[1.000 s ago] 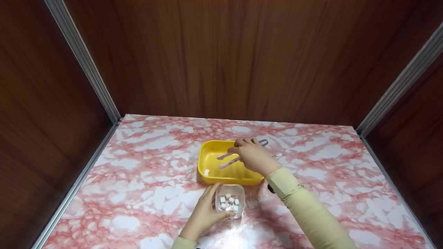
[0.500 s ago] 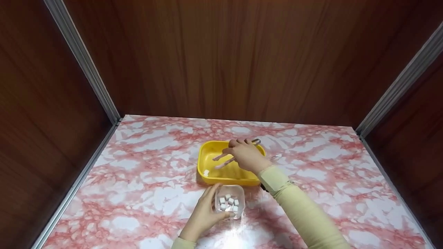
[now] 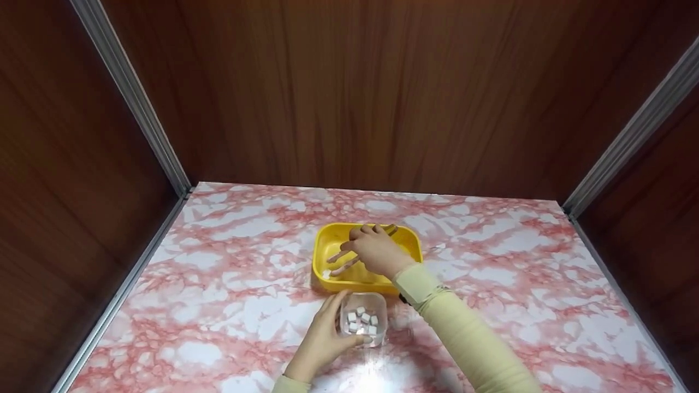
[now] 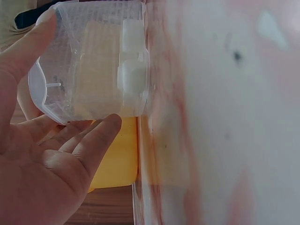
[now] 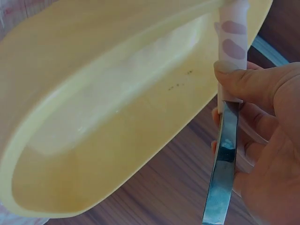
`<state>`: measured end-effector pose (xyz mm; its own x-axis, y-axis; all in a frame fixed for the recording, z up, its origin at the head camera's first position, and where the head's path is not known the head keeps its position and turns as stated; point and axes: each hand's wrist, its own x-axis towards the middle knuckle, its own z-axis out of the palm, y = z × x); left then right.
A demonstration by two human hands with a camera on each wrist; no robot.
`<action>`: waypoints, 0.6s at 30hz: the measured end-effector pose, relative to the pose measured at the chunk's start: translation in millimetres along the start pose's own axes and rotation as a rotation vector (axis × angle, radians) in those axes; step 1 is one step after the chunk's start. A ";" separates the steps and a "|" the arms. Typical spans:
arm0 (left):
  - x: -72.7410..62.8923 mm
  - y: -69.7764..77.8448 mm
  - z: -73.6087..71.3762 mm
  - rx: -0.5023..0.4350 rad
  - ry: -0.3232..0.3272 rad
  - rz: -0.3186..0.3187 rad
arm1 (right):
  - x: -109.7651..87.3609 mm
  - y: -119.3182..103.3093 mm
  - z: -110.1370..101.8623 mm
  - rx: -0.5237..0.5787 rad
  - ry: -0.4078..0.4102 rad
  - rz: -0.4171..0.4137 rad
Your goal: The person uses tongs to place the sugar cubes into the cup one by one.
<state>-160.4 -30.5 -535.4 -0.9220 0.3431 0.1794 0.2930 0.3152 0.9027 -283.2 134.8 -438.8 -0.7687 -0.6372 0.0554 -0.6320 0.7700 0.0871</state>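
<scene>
My left hand (image 3: 319, 343) holds a small clear plastic container (image 3: 380, 305), thumb on the near side and fingers along the other side. Several white cubes (image 3: 373, 320) lie inside it. Just behind stands a yellow basin (image 3: 355, 285), with one or two white pieces (image 3: 326, 274) in its front left corner. Over the basin my right hand (image 3: 378, 252) grips a pair of tongs (image 3: 345, 267). Their spread tips point down left, close to those pieces. In the right wrist view, the tongs have a shiny metal body (image 5: 224, 159) and a pale patterned arm (image 5: 233, 37) under my thumb.
The table (image 3: 218, 305) has a red and white marbled top. Dark wood panels (image 3: 349, 98) enclose it at the back and both sides, with metal corner posts (image 3: 136, 103). A small clear item (image 3: 438, 247) lies right of the basin.
My right hand has moved left and slightly toward me with the tongs, bringing their tips to the white pieces in the basin's corner. The left hand and container stay in place.
</scene>
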 end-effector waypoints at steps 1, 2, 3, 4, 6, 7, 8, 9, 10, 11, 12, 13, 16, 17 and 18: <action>-0.1 0.1 -0.2 0.009 0.001 -0.001 | 0.5 -0.6 0.7 -0.001 0.001 -0.003; -0.3 0.3 -0.6 0.018 0.001 -0.004 | 1.0 -1.1 1.5 -0.003 0.003 -0.006; -0.3 0.6 -0.8 0.019 0.001 -0.003 | 1.6 -1.4 2.3 -0.009 0.005 -0.008; -0.3 1.0 -0.8 0.018 0.000 -0.004 | 1.9 -1.5 2.9 -0.015 0.005 -0.009; -0.3 1.5 -1.0 0.010 -0.002 0.000 | 2.4 -1.4 3.9 -0.028 0.008 -0.011; -0.2 1.7 -1.2 0.005 -0.002 0.004 | 2.7 -1.4 4.0 -0.034 0.010 -0.013; -0.1 1.9 -1.4 0.004 -0.002 0.004 | 3.1 -1.3 4.3 -0.042 0.011 -0.014; 0.0 2.0 -1.5 0.001 -0.001 0.008 | 3.4 -1.3 4.4 -0.047 0.011 -0.014; 0.1 1.9 -1.6 0.006 -0.001 0.007 | 3.6 -1.4 4.5 -0.047 0.013 -0.016; 0.1 1.7 -1.7 0.011 0.000 0.009 | 3.9 -1.4 4.6 -0.046 0.012 -0.016; 0.1 1.6 -1.7 0.011 0.000 0.009 | 4.3 -1.6 4.7 -0.044 0.010 -0.015; 0.0 1.5 -1.7 0.012 -0.001 0.006 | 4.6 -1.7 5.0 -0.041 0.007 -0.015; -0.4 1.4 -1.5 0.010 -0.004 -0.001 | 5.7 -2.3 5.9 -0.031 0.003 -0.015; -0.5 1.1 -1.4 0.011 -0.004 0.000 | 6.2 -2.5 6.3 -0.032 -0.001 -0.015; -0.5 1.1 -1.2 0.013 -0.004 0.001 | 6.6 -2.8 6.8 -0.034 0.000 -0.017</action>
<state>-159.9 -31.4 -534.0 -0.9207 0.3469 0.1787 0.2970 0.3261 0.8975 -287.2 128.7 -445.5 -0.7576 -0.6506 0.0537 -0.6417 0.7573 0.1216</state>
